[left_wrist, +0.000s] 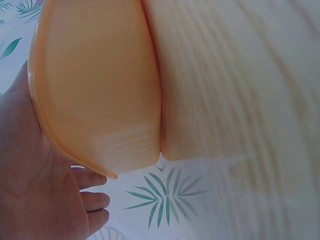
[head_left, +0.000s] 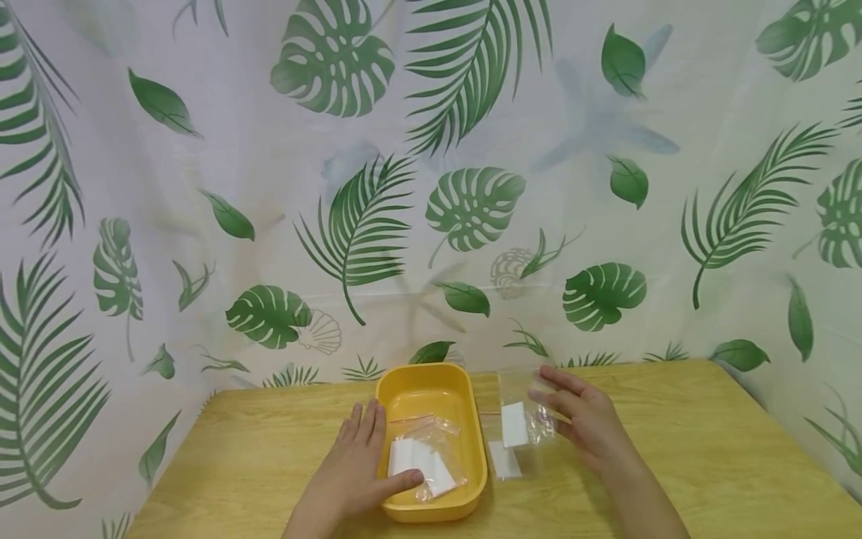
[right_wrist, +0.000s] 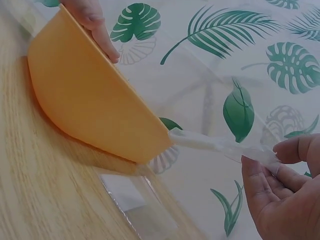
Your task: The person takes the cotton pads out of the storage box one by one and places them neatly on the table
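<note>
A yellow plastic bin (head_left: 480,464) stands on the table and holds several clear bags with white pieces (head_left: 438,473). My left hand (head_left: 357,464) rests along its left rim, fingers extended and thumb reaching over the inside. In the left wrist view the palm of that hand (left_wrist: 47,170) lies against the rim. To the right of the bin, my right hand (head_left: 592,419) pinches a clear plastic bag (head_left: 515,425) with a white piece inside, raised above the table. The right wrist view shows that bag (right_wrist: 225,146) between thumb and fingers. Another such bag (head_left: 506,460) lies on the table below it.
The wood-patterned table (head_left: 714,442) stretches to both sides of the bin. Behind it hangs a pale cloth printed with green leaves (head_left: 471,209), which meets the table's far edge and encloses the sides.
</note>
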The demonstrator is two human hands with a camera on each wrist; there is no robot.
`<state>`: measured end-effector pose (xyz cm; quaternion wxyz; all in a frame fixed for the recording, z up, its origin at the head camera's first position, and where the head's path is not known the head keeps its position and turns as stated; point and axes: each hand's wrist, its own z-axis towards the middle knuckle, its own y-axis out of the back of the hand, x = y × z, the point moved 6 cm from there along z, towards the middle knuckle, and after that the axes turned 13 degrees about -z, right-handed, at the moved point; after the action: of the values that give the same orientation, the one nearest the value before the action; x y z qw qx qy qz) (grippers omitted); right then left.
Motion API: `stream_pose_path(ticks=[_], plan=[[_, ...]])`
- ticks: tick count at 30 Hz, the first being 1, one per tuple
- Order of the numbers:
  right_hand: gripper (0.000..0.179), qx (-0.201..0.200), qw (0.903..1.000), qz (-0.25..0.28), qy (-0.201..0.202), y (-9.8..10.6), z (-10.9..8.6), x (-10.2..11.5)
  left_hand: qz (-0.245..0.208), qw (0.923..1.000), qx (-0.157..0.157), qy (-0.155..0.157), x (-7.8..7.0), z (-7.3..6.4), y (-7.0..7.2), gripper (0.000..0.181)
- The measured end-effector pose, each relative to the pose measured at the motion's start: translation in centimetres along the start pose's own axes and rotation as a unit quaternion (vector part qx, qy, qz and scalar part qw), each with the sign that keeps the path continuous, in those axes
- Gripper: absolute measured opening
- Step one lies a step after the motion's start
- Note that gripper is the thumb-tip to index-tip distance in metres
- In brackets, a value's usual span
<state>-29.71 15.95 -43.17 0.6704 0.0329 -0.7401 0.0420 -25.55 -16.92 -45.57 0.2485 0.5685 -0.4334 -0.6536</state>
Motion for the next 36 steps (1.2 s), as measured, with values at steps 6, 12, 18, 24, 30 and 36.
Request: stream_pose_path(ticks=[6,12,18,24,30,36], plan=[[0.052,0.001,1.0000,-0.002,-0.008,0.7,0.2,-0.6,0.001,1.0000,0.000,-0.001,0.0,-0.1,-0.1,0.118],[0.050,-0.003,0.9997,0.003,-0.023,1.2,0.5,-1.4,-0.002,1.0000,0.002,0.001,0.0,-0.2,-0.1,0.118],[0.053,-0.008,0.9995,-0.001,-0.031,1.6,0.8,-2.3,-0.001,1.0000,0.005,0.005,0.0,-0.2,-0.1,0.119],[0.049,-0.017,0.9990,-0.010,-0.040,2.2,1.1,-3.1,0.002,1.0000,0.001,-0.002,0.0,-0.1,-0.1,0.119],[0.035,-0.028,0.9987,-0.008,-0.041,2.5,1.1,-3.3,0.004,1.0000,-0.004,-0.006,-0.1,-0.1,-0.1,0.119],[0.032,-0.035,0.9984,-0.011,-0.042,2.7,1.3,-3.6,0.003,1.0000,-0.001,-0.002,-0.2,-0.1,0.0,0.119]])
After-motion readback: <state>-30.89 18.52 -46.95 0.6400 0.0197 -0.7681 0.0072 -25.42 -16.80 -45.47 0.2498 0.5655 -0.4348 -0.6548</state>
